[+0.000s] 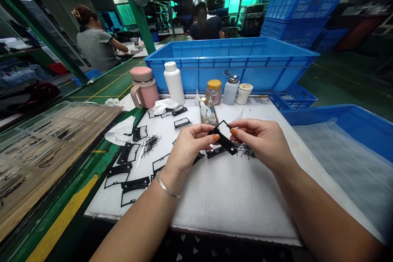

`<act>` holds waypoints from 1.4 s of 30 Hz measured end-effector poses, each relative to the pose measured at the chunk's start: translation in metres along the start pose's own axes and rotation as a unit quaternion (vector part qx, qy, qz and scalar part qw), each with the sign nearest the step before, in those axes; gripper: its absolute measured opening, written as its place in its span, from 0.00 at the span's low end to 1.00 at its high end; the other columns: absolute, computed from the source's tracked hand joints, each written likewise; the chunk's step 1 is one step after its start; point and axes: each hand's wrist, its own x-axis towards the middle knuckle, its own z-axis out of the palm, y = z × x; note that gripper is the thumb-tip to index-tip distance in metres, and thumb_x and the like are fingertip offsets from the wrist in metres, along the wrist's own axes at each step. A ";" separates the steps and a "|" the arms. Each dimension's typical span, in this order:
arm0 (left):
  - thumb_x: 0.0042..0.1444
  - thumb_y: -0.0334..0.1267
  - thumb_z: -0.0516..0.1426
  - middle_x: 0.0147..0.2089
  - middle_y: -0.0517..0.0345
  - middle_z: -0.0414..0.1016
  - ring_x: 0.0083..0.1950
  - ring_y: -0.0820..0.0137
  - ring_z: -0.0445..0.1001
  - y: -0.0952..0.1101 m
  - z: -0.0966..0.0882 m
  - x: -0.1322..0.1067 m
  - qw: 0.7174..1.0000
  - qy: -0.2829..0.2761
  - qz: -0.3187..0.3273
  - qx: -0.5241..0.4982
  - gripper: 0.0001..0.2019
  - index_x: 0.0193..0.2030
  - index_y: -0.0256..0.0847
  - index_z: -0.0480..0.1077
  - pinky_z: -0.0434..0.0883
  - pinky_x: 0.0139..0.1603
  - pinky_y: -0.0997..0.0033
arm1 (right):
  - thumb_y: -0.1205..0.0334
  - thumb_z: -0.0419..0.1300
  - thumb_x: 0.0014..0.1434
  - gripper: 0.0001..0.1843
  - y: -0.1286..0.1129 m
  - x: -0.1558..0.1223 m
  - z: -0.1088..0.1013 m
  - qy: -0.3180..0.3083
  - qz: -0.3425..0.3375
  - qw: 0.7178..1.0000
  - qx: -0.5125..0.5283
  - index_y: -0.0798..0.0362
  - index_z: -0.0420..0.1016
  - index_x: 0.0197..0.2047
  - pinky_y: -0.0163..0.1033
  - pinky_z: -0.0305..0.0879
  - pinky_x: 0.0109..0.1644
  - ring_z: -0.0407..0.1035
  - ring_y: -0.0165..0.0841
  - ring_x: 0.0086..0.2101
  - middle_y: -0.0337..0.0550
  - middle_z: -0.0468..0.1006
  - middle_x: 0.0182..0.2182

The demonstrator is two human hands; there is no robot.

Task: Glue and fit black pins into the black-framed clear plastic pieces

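Note:
Both my hands meet above a white work mat (221, 196). My left hand (188, 145) is closed in a pinch on the left end of a thin black plastic frame (225, 139). My right hand (260, 141) pinches the same frame from the right, thumb and forefinger pressed on its upper edge. Under the hands lie another black frame piece (216, 152) and a small heap of thin black slivers (247, 151). Several more black frames (129, 172) are spread over the mat's left side, beside a second sliver heap (150, 144).
Behind the mat stand a pink mug (144, 86), white bottle (174, 82), yellow-lidded jar (214, 90), two small containers and a big blue crate (239, 63). Clear trays (46, 139) of parts lie left, a lined blue bin (346, 151) right. Two people work at the back.

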 end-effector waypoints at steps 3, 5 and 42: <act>0.47 0.39 0.67 0.37 0.54 0.78 0.34 0.72 0.75 0.001 0.001 0.000 1.000 -0.006 0.004 0.005 0.16 0.42 0.37 0.75 0.70 0.33 0.76 | 0.60 0.65 0.55 0.09 -0.002 -0.001 0.001 0.016 -0.028 0.999 -0.022 0.54 0.81 0.38 0.33 0.67 0.29 0.72 0.31 0.26 0.41 0.78 0.24; 0.48 0.38 0.67 0.37 0.53 0.78 0.34 0.73 0.75 0.001 0.001 0.000 1.000 -0.007 0.012 0.007 0.15 0.42 0.36 0.75 0.69 0.33 0.77 | 0.60 0.64 0.55 0.09 -0.002 -0.001 0.001 0.020 -0.033 0.999 -0.024 0.55 0.81 0.39 0.34 0.68 0.29 0.72 0.31 0.26 0.41 0.79 0.25; 0.57 0.47 0.58 0.35 0.56 0.70 0.25 0.77 0.62 0.010 -0.002 -0.004 0.995 -0.090 -0.028 -0.035 0.20 0.55 0.43 0.68 0.60 0.19 0.81 | 0.69 0.62 0.59 0.11 0.001 -0.006 -0.002 -0.006 -0.285 0.953 -0.106 0.43 0.82 0.39 0.42 0.70 0.44 0.73 0.36 0.41 0.42 0.78 0.42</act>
